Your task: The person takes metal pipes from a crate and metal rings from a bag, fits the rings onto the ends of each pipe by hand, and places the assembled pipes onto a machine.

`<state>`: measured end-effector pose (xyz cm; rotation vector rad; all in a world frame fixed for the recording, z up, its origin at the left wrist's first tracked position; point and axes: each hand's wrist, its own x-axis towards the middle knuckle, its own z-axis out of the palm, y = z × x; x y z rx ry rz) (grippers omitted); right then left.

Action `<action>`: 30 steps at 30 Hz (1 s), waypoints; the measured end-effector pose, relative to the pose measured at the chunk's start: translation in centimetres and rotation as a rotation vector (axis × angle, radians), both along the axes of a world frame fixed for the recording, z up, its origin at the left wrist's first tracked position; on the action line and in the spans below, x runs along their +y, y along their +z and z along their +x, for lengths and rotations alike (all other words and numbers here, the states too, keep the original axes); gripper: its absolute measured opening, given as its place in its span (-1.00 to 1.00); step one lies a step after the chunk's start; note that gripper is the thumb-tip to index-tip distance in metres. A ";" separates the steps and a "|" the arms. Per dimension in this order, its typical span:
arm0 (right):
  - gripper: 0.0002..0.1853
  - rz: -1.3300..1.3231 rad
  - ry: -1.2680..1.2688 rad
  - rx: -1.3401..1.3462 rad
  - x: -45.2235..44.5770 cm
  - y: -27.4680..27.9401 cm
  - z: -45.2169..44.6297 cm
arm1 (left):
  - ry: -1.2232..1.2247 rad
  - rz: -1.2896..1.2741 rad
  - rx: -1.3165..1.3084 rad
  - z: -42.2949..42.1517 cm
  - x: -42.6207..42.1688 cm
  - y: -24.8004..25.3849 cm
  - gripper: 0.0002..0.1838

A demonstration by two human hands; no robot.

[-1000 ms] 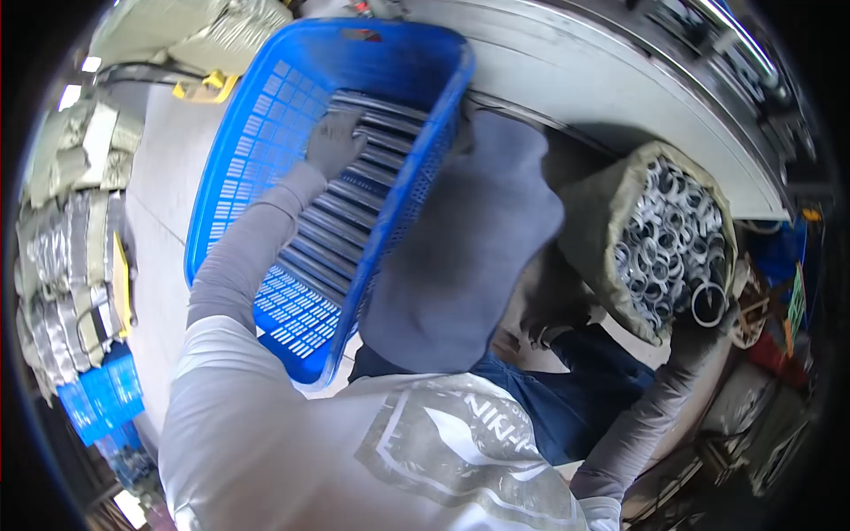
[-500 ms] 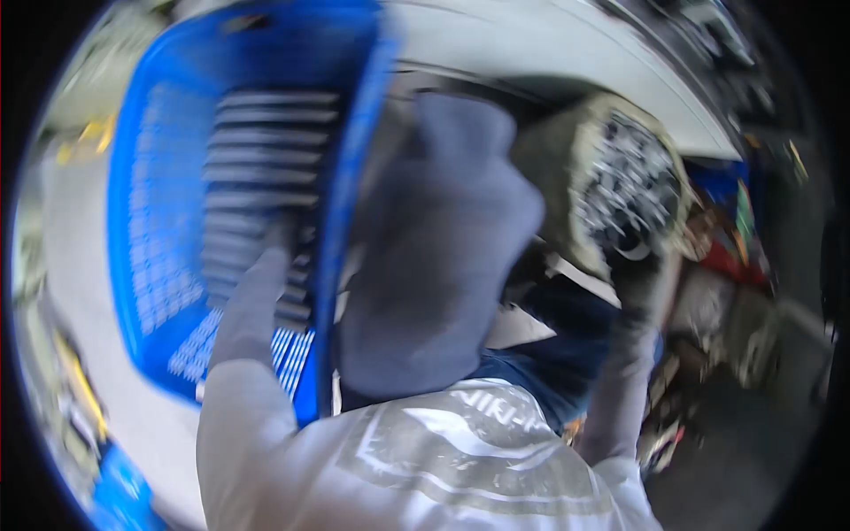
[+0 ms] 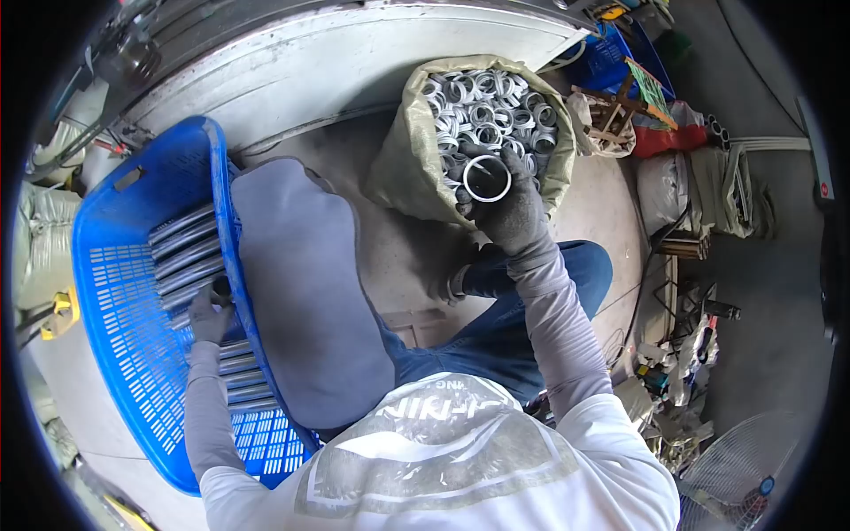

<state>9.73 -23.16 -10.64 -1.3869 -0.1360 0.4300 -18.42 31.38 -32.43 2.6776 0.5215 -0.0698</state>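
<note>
My left hand (image 3: 210, 320), in a grey glove, is inside the blue basket (image 3: 162, 434), its fingers closed round a metal tube whose dark open end (image 3: 221, 288) shows. More metal tubes (image 3: 188, 258) lie side by side there. My right hand (image 3: 513, 212), also gloved, grips a large white-rimmed ring (image 3: 487, 179) at the near edge of the sack (image 3: 416, 146). Behind it, many smaller metal rings (image 3: 485, 113) fill the sack. A grey padded sheet (image 3: 305, 292) lies between the basket and my legs.
A pale metal panel (image 3: 301, 71) runs behind the basket and sack. At the right are a blue crate (image 3: 606, 57), a red bag (image 3: 673, 133), bundled sacks and assorted clutter. A wire fan (image 3: 744, 473) stands at the lower right.
The view has swung right, so basket and sack appear further left. My left hand has moved among the tubes and now grips one. My right hand has lifted, still with the ring.
</note>
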 end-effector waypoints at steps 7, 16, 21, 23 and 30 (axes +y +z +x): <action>-0.66 0.209 0.027 0.076 0.1 2.8 -2.0 | -0.246 0.215 -0.623 11.8 -12.7 28.4 -0.46; -0.57 0.222 -0.128 -0.072 3.6 3.7 -3.8 | -0.651 0.459 -0.306 18.6 -31.6 33.4 -0.53; -0.44 -0.036 0.042 -0.513 1.2 3.1 -3.6 | -0.653 0.415 -0.278 19.0 -32.7 31.6 -0.54; -0.39 -0.144 0.141 -0.734 1.0 3.1 -2.7 | -0.620 0.375 -0.210 19.0 -33.0 31.5 -0.55; -0.50 0.057 -0.202 -0.393 5.2 3.4 -5.0 | -0.655 0.392 -0.195 19.7 -32.9 31.4 -0.54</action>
